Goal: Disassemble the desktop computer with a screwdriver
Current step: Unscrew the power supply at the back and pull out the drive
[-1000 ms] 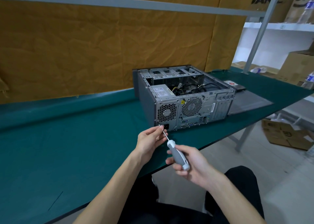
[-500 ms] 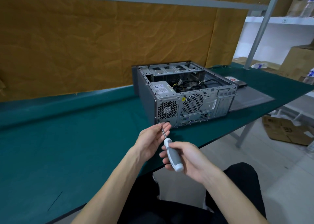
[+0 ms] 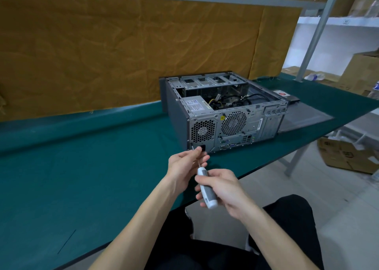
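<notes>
Right hand (image 3: 222, 189) wraps screwdriver (image 3: 207, 194) handle to drive. Left hand (image 3: 184, 165) fingers (image 3: 198, 149) pinch shaft near tip, likely steadying aim. Desktop computer (image 3: 227, 114) on desk (image 3: 82, 167), just beyond fingers, side open; tip close to rear-panel lower corner, probably screw there.

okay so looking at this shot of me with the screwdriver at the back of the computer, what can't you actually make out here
All from the head view:
- Screwdriver tip: too small and dark against the computer rear corner to tell whether it sits in a screw.
- Screwdriver shaft: partly covered by the left hand pinching it.
- Handle: partly wrapped by the right hand.
- Power supply label: print too small to read.
- Cardboard box under the table: cut off by the right edge.
</notes>
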Motion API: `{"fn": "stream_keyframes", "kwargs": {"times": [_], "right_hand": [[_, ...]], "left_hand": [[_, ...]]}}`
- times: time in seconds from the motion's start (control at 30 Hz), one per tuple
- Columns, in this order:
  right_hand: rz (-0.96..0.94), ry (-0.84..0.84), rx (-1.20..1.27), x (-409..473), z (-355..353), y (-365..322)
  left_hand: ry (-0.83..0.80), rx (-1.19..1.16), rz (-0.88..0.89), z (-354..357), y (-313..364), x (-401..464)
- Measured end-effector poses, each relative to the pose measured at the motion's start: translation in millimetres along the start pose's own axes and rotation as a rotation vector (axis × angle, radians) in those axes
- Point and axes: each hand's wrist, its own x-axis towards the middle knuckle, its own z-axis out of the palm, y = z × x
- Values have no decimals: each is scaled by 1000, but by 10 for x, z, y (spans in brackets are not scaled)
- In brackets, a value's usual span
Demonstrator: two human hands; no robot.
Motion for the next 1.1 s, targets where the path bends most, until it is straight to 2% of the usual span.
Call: {"fn": "stream_keyframes", "kwargs": {"times": [0.07, 0.2, 0.27, 0.33, 0.4, 0.5, 0.57, 0.63, 0.73, 0.87, 1.1], "right_hand": [[-11, 8, -18, 4, 24, 25], [174, -230, 294, -42, -10, -13], [116, -183, 189, -32, -49, -8], [23, -64, -6, -8, -45, 26], [-28, 35, -126, 24, -20, 63], [-86, 89, -187, 76, -14, 126], [-135, 110, -213, 87, -62, 187], [-179, 120, -236, 66, -147, 249], [-207, 131, -180, 54, -279, 327], [-202, 174, -118, 111, -380, 339], [-187, 178, -59, 172, -405, 362]], "left_hand": [[15, -7, 15, 9, 1, 9], [-113, -87, -50, -1, 36, -5], [-140, -91, -72, -21, 39, 5], [-105, -4, -35, -40, 23, 22], [-35, 80, 41, -61, -8, 48], [132, 202, 161, -69, -30, 92], [309, 403, 326, -119, -29, 162], [388, 626, 498, -172, -14, 204], [365, 802, 683, -183, -11, 217], [343, 874, 854, -158, -25, 257], [296, 973, 927, -172, -30, 274]]}}
